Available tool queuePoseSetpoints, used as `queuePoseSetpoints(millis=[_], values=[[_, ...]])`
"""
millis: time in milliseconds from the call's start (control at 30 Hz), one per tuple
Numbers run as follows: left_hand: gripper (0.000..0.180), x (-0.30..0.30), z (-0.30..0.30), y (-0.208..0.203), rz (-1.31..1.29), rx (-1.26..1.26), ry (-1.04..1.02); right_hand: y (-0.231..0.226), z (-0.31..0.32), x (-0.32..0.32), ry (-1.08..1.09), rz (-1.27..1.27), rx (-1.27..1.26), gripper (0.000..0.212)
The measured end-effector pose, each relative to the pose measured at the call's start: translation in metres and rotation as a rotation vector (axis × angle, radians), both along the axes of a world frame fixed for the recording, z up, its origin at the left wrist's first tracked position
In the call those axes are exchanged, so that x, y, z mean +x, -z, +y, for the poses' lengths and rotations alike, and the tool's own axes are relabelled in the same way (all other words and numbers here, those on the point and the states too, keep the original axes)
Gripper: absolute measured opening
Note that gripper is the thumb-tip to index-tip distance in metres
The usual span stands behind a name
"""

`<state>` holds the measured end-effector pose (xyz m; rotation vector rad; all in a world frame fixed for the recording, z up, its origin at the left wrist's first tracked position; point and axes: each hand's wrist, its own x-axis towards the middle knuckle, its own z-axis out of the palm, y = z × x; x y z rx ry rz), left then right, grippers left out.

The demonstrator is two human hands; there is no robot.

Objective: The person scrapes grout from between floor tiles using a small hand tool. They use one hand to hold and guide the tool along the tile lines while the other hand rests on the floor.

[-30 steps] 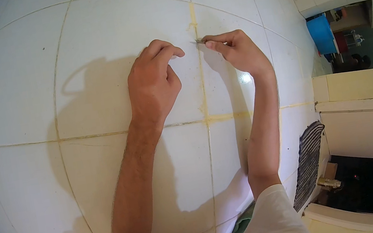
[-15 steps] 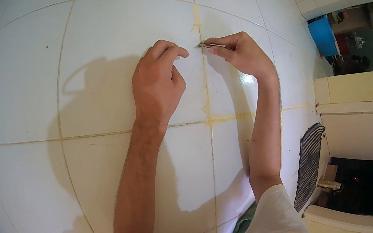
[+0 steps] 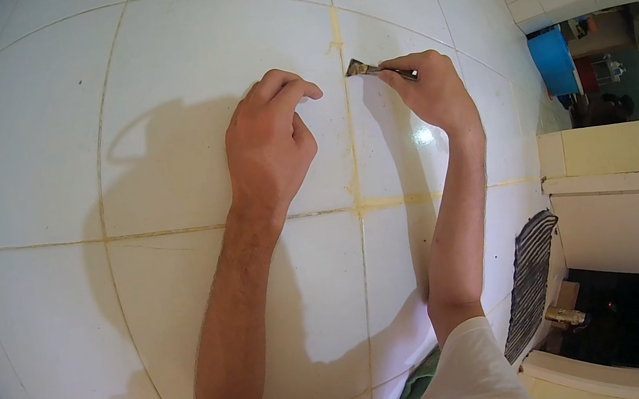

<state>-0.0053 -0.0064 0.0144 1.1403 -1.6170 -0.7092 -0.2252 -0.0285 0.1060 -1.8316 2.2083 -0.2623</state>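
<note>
My right hand [image 3: 427, 82] pinches the thin handle of a small flat brush [image 3: 369, 68]. Its dark, flared tip points left, close beside a yellowish grout line [image 3: 349, 109] between white tiles; whether it touches the surface I cannot tell. My left hand [image 3: 267, 132] is left of that line, over a white tile [image 3: 166, 55]. Its fingers bend loosely, the thumb stands apart from them, and no object shows in it. Yellowish smears mark the line above the brush and the tile corner below it.
Shadows of my arms fall across the tiles. A green cloth [image 3: 415, 392] lies by my right sleeve. Farther right are a dark striped mat [image 3: 529, 282], a pale raised ledge [image 3: 625, 184] and a doorway with a blue tub [image 3: 554, 64].
My right hand has moved a little to the right with the brush, whose tip has drawn back from left of the grout line and now shows more fully. My left hand is nearly still.
</note>
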Motion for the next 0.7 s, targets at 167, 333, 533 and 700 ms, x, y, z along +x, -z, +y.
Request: queuePoseSetpoints(millis=[167, 333, 533, 700], values=[[0.045, -0.0001, 0.0004, 0.0018, 0.004, 0.000, -0.006, 0.0040, -0.0003, -0.0047, -0.029, 0.077, -0.099, 0.023], [0.046, 0.0005, 0.0002, 0.0008, 0.000, 0.004, 0.002, 0.0022, -0.0016, -0.0024, 0.012, 0.158, -0.292, 0.015], [0.046, 0.0010, 0.0001, -0.0003, -0.005, 0.019, 0.007, 0.0014, -0.0021, 0.0008, 0.002, 0.202, -0.346, 0.016], [0.045, 0.0007, -0.0005, -0.0005, -0.012, 0.015, 0.007, 0.0052, -0.0042, -0.0046, -0.073, 0.161, -0.378, 0.017]])
